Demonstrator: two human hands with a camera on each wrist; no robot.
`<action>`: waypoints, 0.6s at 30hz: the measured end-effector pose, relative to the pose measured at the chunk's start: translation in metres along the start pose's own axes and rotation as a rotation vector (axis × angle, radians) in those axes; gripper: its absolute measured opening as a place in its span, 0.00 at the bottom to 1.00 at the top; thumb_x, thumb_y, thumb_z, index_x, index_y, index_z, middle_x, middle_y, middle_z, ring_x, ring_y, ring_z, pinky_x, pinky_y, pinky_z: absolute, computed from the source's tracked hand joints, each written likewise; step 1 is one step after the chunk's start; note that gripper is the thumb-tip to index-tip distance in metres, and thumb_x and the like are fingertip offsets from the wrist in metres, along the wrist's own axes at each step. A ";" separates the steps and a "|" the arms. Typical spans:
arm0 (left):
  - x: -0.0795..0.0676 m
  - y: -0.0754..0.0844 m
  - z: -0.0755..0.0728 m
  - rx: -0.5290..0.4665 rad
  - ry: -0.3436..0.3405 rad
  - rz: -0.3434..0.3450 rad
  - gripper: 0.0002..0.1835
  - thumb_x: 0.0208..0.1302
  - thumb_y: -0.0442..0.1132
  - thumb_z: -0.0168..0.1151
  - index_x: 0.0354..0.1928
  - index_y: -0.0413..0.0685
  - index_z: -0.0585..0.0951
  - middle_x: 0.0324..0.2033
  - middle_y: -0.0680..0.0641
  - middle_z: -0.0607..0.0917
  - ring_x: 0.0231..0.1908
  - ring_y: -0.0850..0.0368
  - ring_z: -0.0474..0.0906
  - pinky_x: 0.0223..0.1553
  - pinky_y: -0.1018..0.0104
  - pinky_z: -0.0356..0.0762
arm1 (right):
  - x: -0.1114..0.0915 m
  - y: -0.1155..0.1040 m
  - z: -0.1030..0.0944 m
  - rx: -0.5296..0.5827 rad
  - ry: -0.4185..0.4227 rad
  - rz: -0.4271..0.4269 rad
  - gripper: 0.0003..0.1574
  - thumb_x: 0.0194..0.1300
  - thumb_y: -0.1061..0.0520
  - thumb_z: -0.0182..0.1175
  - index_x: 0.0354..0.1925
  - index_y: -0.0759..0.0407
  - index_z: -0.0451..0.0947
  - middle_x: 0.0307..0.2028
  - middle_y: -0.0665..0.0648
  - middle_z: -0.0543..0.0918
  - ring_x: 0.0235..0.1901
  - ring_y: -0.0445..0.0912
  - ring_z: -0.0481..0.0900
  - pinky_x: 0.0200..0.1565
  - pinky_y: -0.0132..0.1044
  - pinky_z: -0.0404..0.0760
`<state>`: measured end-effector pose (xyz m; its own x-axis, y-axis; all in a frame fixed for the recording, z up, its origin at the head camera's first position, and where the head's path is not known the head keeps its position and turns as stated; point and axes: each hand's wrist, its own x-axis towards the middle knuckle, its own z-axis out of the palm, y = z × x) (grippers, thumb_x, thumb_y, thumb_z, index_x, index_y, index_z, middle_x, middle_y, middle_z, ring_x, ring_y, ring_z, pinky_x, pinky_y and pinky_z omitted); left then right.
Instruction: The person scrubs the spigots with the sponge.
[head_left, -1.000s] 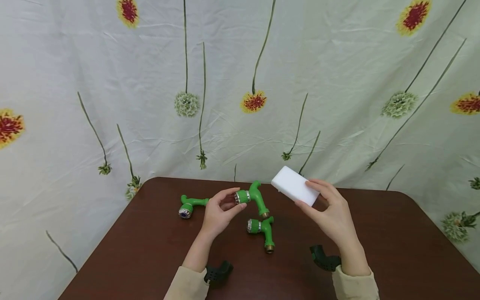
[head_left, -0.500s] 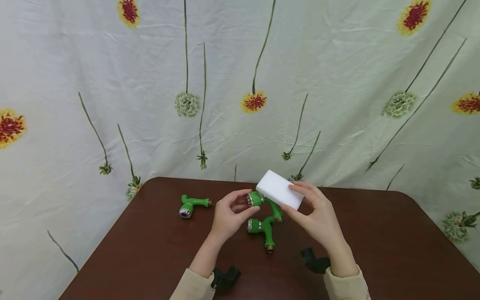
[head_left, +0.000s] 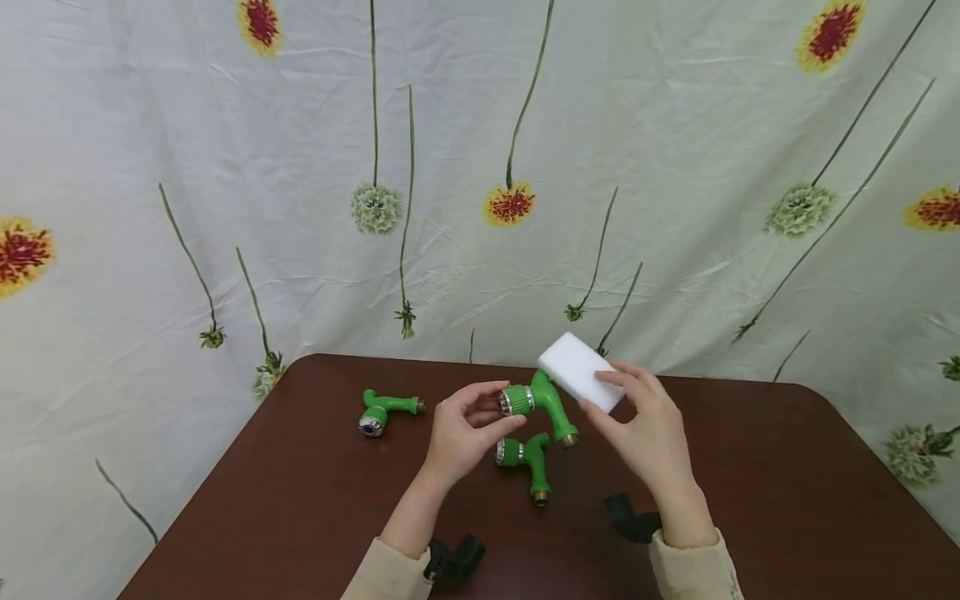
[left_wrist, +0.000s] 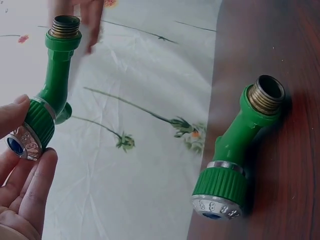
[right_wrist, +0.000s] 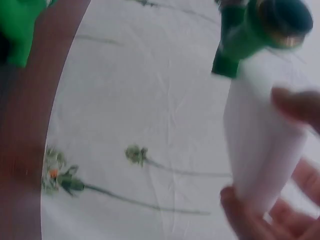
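My left hand pinches a green faucet by its ribbed knob, holding it above the table. In the left wrist view the faucet's brass threaded end points up, and thumb and fingers grip the silver-rimmed knob. My right hand holds a white sponge-like block between thumb and fingers, close beside the faucet's spout. The block is blurred in the right wrist view, near the faucet; whether they touch I cannot tell. Below the held faucet, a second green faucet lies on the table.
A third green faucet lies to the left on the dark brown table. Behind the table hangs a pale cloth with printed flowers. Black curved pieces sit at both wrists.
The held faucet and left hand have moved to the right. The white block moved left across the faucet half a second ago, and has since shifted back up and right, uncovering the spout.
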<state>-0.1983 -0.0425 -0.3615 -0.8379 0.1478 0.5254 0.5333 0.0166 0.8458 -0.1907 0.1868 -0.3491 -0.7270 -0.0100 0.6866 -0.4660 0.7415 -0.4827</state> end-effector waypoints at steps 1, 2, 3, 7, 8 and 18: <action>0.000 0.000 0.000 -0.002 0.000 -0.002 0.22 0.49 0.23 0.69 0.48 0.26 0.77 0.41 0.33 0.81 0.39 0.38 0.81 0.41 0.58 0.81 | 0.000 0.003 -0.003 -0.018 0.032 0.045 0.23 0.48 0.56 0.74 0.44 0.61 0.82 0.52 0.59 0.77 0.48 0.55 0.76 0.38 0.50 0.79; 0.000 0.000 0.000 -0.002 -0.001 -0.005 0.22 0.49 0.24 0.69 0.49 0.26 0.77 0.41 0.33 0.81 0.39 0.38 0.81 0.41 0.58 0.81 | 0.001 0.004 -0.005 -0.021 0.061 0.084 0.23 0.48 0.57 0.74 0.45 0.62 0.82 0.52 0.60 0.77 0.48 0.56 0.76 0.38 0.51 0.78; 0.000 0.000 0.000 -0.001 -0.001 -0.008 0.22 0.49 0.24 0.69 0.49 0.27 0.78 0.41 0.33 0.81 0.39 0.39 0.82 0.41 0.59 0.81 | 0.001 0.005 -0.008 -0.015 0.085 0.115 0.23 0.48 0.58 0.74 0.45 0.62 0.82 0.52 0.60 0.77 0.48 0.56 0.76 0.38 0.50 0.79; -0.001 0.000 0.000 0.005 -0.001 -0.014 0.22 0.49 0.24 0.70 0.49 0.28 0.78 0.40 0.34 0.82 0.39 0.39 0.82 0.40 0.62 0.81 | 0.000 0.000 -0.014 0.103 0.096 0.133 0.23 0.48 0.60 0.74 0.45 0.60 0.82 0.53 0.56 0.77 0.50 0.50 0.75 0.43 0.29 0.77; -0.001 0.000 0.000 0.007 -0.001 -0.012 0.22 0.49 0.24 0.70 0.49 0.28 0.78 0.40 0.34 0.82 0.39 0.39 0.82 0.40 0.62 0.81 | 0.000 -0.003 -0.013 0.132 0.078 0.108 0.22 0.48 0.60 0.74 0.45 0.59 0.83 0.53 0.55 0.77 0.50 0.48 0.75 0.43 0.25 0.76; 0.001 -0.001 -0.001 -0.006 0.035 0.032 0.20 0.47 0.22 0.70 0.46 0.27 0.79 0.38 0.33 0.82 0.38 0.38 0.81 0.40 0.56 0.81 | -0.004 -0.024 0.002 0.195 -0.115 -0.190 0.23 0.46 0.58 0.75 0.44 0.52 0.82 0.53 0.52 0.77 0.53 0.47 0.74 0.41 0.36 0.80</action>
<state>-0.2002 -0.0431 -0.3617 -0.8241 0.1139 0.5549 0.5591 0.0061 0.8291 -0.1778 0.1678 -0.3416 -0.6647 -0.2209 0.7137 -0.6793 0.5763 -0.4544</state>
